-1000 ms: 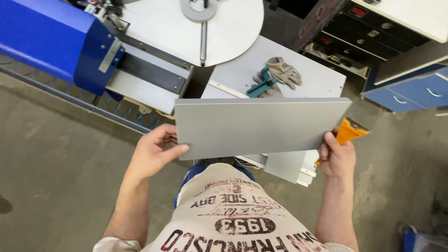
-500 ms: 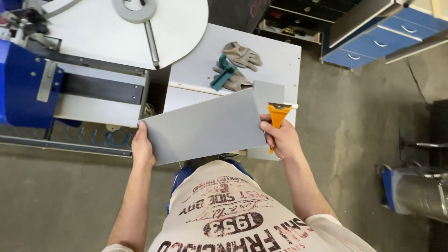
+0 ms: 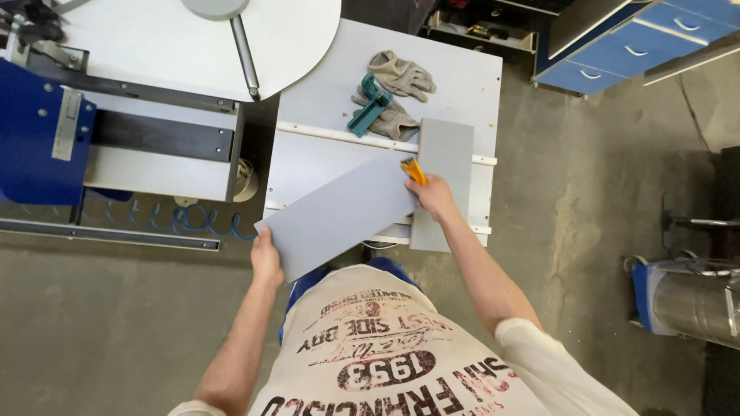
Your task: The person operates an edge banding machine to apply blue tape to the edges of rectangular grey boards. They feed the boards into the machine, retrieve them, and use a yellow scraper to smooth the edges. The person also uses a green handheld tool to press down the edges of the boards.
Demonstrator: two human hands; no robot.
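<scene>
Left hand (image 3: 266, 260), right hand (image 3: 433, 196) (with orange scraper (image 3: 413, 170)), grey panel (image 3: 339, 215)

- You're swinging the grey panel (image 3: 339, 216) round: it was lying level across your front 1 s ago, now it's tilting, right end up, left end down.
- Your left hand (image 3: 266, 258) is now gripping the low left corner, your right hand (image 3: 433, 196) the upper right end w/ the orange tool (image 3: 413, 171).
- Panel's right end is now coming over the white table (image 3: 324, 115), next to a second grey board (image 3: 441, 181).
</scene>
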